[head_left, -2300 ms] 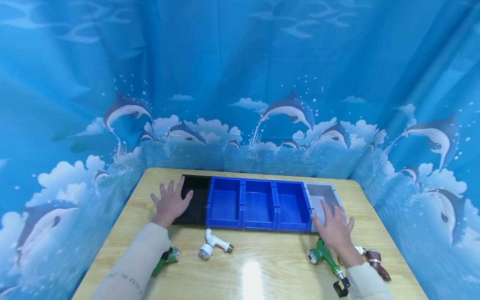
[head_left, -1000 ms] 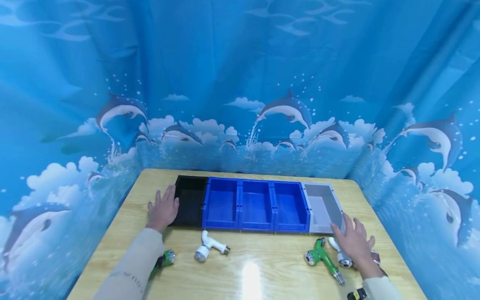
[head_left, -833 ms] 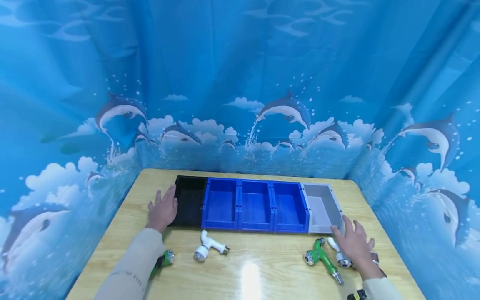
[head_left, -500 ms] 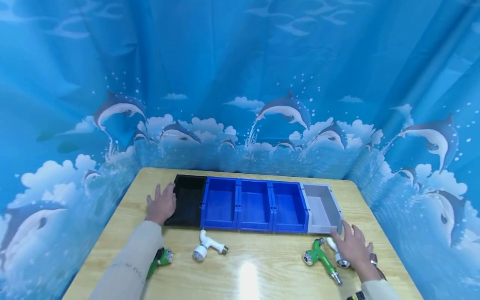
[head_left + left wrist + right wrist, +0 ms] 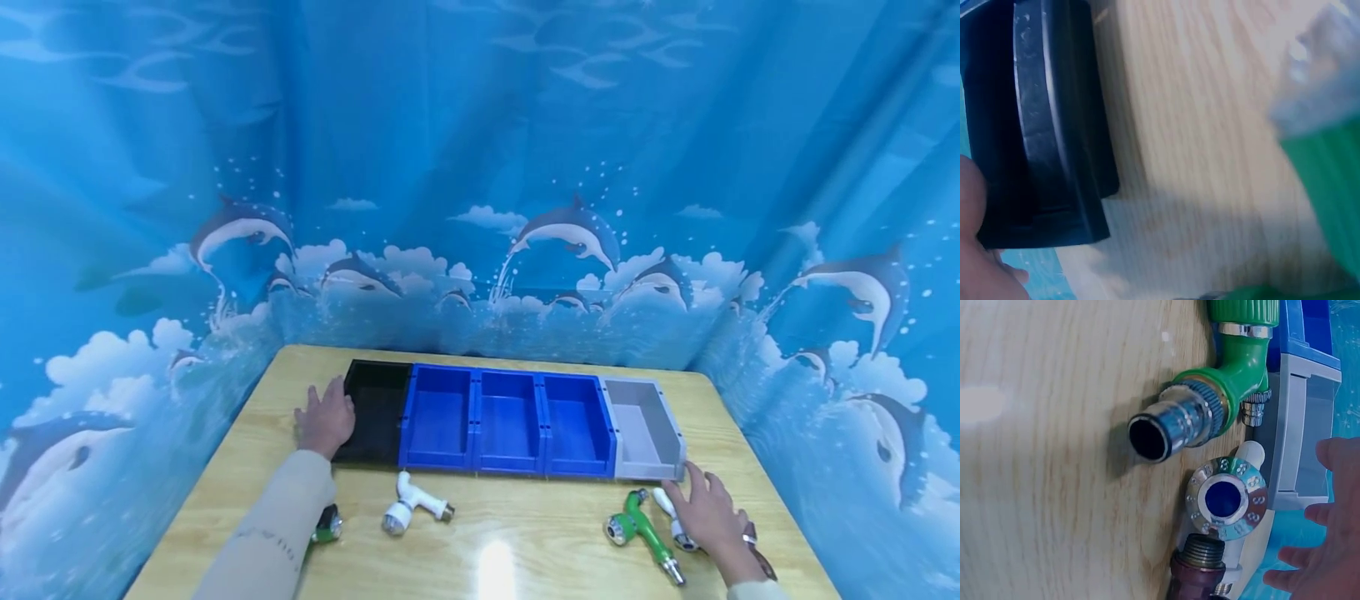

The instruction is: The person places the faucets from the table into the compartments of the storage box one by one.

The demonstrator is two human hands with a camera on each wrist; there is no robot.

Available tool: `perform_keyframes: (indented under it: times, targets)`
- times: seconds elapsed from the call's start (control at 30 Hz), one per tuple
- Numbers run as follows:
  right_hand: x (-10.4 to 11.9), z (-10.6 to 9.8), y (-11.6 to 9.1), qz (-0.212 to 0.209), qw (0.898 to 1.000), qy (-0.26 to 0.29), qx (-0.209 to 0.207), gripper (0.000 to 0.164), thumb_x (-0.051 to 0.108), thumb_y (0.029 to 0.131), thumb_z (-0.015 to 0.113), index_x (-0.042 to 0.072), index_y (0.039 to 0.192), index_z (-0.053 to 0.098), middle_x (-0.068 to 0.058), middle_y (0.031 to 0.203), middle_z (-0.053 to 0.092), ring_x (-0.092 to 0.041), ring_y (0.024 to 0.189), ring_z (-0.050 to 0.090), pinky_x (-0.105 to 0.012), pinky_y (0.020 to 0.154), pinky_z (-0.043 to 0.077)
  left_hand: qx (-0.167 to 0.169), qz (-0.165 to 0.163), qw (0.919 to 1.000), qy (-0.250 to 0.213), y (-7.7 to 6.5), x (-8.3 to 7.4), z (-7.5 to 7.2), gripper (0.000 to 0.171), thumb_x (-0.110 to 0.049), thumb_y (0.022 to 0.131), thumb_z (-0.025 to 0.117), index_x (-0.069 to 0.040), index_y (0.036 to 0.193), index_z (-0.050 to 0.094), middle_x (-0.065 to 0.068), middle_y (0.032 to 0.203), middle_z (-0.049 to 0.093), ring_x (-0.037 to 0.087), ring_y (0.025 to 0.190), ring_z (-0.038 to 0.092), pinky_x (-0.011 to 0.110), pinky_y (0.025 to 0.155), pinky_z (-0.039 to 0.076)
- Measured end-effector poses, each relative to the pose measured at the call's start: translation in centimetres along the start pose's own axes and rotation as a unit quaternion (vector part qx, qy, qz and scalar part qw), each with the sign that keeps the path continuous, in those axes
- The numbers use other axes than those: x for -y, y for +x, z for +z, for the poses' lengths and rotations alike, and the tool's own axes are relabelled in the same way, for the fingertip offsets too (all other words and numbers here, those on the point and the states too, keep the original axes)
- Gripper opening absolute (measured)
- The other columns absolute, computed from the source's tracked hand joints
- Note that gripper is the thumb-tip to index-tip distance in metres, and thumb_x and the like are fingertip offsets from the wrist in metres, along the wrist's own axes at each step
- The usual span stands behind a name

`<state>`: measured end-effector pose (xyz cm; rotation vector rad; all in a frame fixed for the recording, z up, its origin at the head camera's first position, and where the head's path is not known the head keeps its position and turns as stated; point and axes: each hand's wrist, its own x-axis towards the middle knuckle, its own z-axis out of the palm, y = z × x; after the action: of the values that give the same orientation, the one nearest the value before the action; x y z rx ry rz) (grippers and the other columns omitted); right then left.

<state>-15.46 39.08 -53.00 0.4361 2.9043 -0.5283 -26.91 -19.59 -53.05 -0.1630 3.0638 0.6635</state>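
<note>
- Lying nearest, partly hidden beneath the left sleeve [image 5: 262, 533], a green tap [image 5: 324, 528] rests on a pale wood-grain table [image 5: 555, 533]. Only its metal-capped end shows clearly from the head view.
- At the near right, a second green tap [image 5: 646, 532] lies on its side, metal nozzle towards the viewer. Its branching shape probably stops it rolling.
- Just right of that, a white tap [image 5: 667, 511] and a brown tap [image 5: 1197, 578] lie close together, partly covered by the right hand and wrist in the head view.
- Left of centre, another white tap [image 5: 410, 502] lies in front of the bins, its brass thread pointing right. All the taps sit on the near side of the row, seemingly leaving the bins' fronts within easy reach.
- Farther in, the right hand [image 5: 708, 510] is spread at the grey bin [image 5: 647, 472], thumb by its near right corner. It pinches nothing; whether it presses, I cannot tell.
- Opposite, the left hand [image 5: 326, 419] lies with loosely bent fingers along the left side of the black bin [image 5: 375, 417]. Firm contact cannot be told.
- Between those end bins, three blue bins [image 5: 508, 461] stand side by side. Hands at both ends appear to bracket the row, perhaps keeping it straight.
- Farthest, a blue dolphin-print curtain [image 5: 480, 150] hangs behind the table.
</note>
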Motion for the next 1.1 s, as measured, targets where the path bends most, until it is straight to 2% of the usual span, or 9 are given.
perform_keyframes:
  times: [0.17, 0.33, 0.53, 0.73, 0.87, 1.1]
  targets:
    - [-0.3, 0.3, -0.1, 0.007, 1.0, -0.003, -0.01, 0.086, 0.066, 0.095, 0.03, -0.001, 0.148, 0.022, -0.04, 0.143, 0.02, -0.061, 0.128, 0.025, -0.08, 0.095, 0.015, -0.044, 0.005, 0.9986, 0.029, 0.3, -0.3, 0.0, 0.047, -0.016, 0.099, 0.037, 0.013, 0.137, 0.039, 0.031, 0.15, 0.025, 0.054, 0.139, 0.01, 0.078, 0.1, 0.013]
    - [-0.7, 0.8, -0.1, 0.005, 1.0, -0.015, -0.009, 0.085, 0.065, 0.096, 0.027, -0.003, 0.147, 0.024, -0.041, 0.14, 0.025, -0.061, 0.124, 0.03, -0.08, 0.091, 0.022, -0.07, 0.019, 0.9966, 0.038, 0.2, -0.2, 0.4, 0.046, -0.011, 0.097, 0.039, 0.018, 0.132, 0.04, 0.037, 0.146, 0.026, 0.057, 0.136, 0.015, 0.074, 0.102, 0.017]
    - [-1.1, 1.3, -0.4, 0.012, 1.0, -0.014, -0.011, 0.085, 0.065, 0.096, 0.031, -0.004, 0.145, 0.028, -0.042, 0.138, 0.027, -0.061, 0.124, 0.03, -0.081, 0.091, 0.015, -0.084, 0.011, 0.9961, 0.025, 0.3, -0.2, 1.2, 0.046, -0.012, 0.098, 0.04, 0.015, 0.136, 0.037, 0.036, 0.14, 0.037, 0.057, 0.135, 0.018, 0.072, 0.103, 0.019]
    - [-1.9, 1.5, -1.0, 0.034, 0.999, 0.002, -0.009, 0.088, 0.068, 0.093, 0.034, -0.004, 0.144, 0.03, -0.043, 0.14, 0.022, -0.061, 0.126, 0.022, -0.082, 0.093, 0.006, -0.07, 0.007, 0.9975, 0.009, 0.4, -0.7, 1.7, 0.047, -0.012, 0.099, 0.038, 0.012, 0.139, 0.034, 0.036, 0.135, 0.045, 0.057, 0.134, 0.021, 0.071, 0.103, 0.021]
    - [-2.2, 1.3, -0.9, 0.036, 0.999, 0.008, -0.009, 0.088, 0.069, 0.092, 0.037, -0.003, 0.143, 0.032, -0.043, 0.14, 0.021, -0.061, 0.127, 0.02, -0.083, 0.092, 0.007, -0.086, 0.009, 0.9963, 0.004, 0.5, -0.8, 1.9, 0.045, -0.011, 0.098, 0.036, 0.011, 0.138, 0.036, 0.036, 0.131, 0.049, 0.056, 0.131, 0.026, 0.07, 0.1, 0.025]
    - [-2.5, 0.8, -0.4, 0.029, 0.999, 0.012, -0.02, 0.076, 0.057, 0.096, 0.039, -0.003, 0.142, 0.033, -0.043, 0.139, 0.021, -0.061, 0.127, 0.018, -0.084, 0.088, 0.013, -0.111, 0.01, 0.9937, -0.011, 0.3, -0.8, 1.7, 0.044, -0.011, 0.098, 0.037, 0.011, 0.136, 0.038, 0.034, 0.132, 0.047, 0.055, 0.13, 0.029, 0.069, 0.1, 0.027]
